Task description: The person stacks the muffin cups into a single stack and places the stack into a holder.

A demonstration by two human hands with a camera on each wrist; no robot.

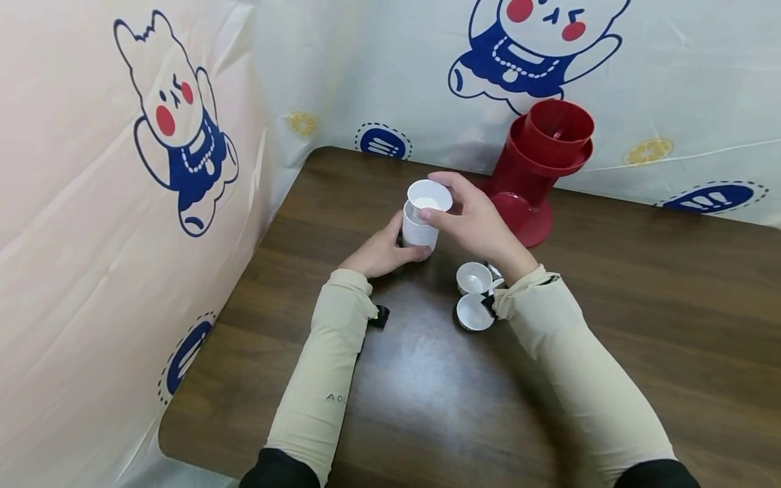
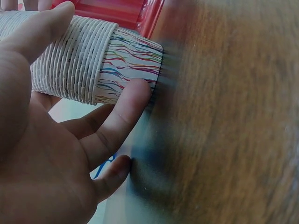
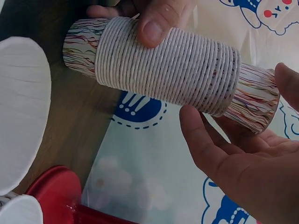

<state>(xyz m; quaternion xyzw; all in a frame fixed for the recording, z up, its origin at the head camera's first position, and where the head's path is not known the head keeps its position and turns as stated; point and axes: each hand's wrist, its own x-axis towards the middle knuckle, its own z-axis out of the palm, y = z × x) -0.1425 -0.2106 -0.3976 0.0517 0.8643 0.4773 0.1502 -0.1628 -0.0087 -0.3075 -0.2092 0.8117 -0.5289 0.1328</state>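
Observation:
A tall stack of white paper cups (image 3: 166, 65), with ribbed rims and coloured wavy lines, stands upright over the table. My left hand (image 1: 384, 251) grips it around the side, the thumb and fingers on opposite sides in the left wrist view. One finger lies along the patterned bottom cup (image 2: 128, 65). At the top, my right hand (image 1: 472, 217) pinches the uppermost paper cup (image 1: 430, 195) between thumb and fingers. That cup opens upward and its patterned wall shows above the stack's rims. Part of its lower body is hidden inside the stack.
Behind the right hand stands a red cylindrical holder (image 1: 531, 152) on a round base. White cups (image 1: 474, 278) sit in a cluster beneath the right forearm, partly hidden by it. Printed cloth (image 1: 342, 74) hangs along the back and left of the brown table (image 1: 268, 346).

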